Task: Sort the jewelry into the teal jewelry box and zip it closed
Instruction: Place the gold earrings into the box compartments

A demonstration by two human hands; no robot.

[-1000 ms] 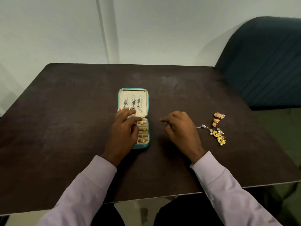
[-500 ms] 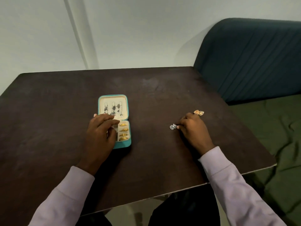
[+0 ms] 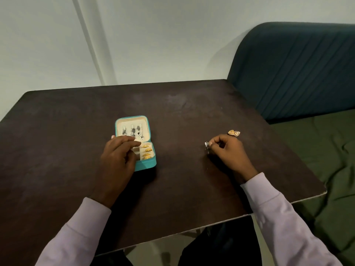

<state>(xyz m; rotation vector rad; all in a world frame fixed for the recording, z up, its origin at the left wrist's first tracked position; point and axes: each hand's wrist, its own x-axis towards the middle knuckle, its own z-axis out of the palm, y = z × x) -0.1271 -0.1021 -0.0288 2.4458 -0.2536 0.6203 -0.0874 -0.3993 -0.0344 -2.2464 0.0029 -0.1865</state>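
The teal jewelry box [image 3: 147, 164] lies open on the dark table [image 3: 172, 185], left of centre. Its cream lid [image 3: 132, 122] holds several silver earrings [image 3: 133, 131]. Gold rings [image 3: 147, 151] fill the slots on the right side of the base. My left hand [image 3: 117, 158] rests on the left half of the base, fingers spread over it, nothing visibly pinched. My right hand [image 3: 227, 150] is at the right, fingertips pinched on a small silver earring [image 3: 206, 144] just above the table. Two gold earrings [image 3: 234, 133] lie just beyond that hand.
A dark teal upholstered seat back [image 3: 299, 70] stands at the table's right, with a green cushion [image 3: 326, 160] beside the right edge. A pale wall runs behind. The table's near edge [image 3: 192, 230] crosses above my lap.
My right hand went from mid-table to the jewelry at the right and pinched a silver earring, now raised slightly. The view swung right. My left hand stayed on the box.
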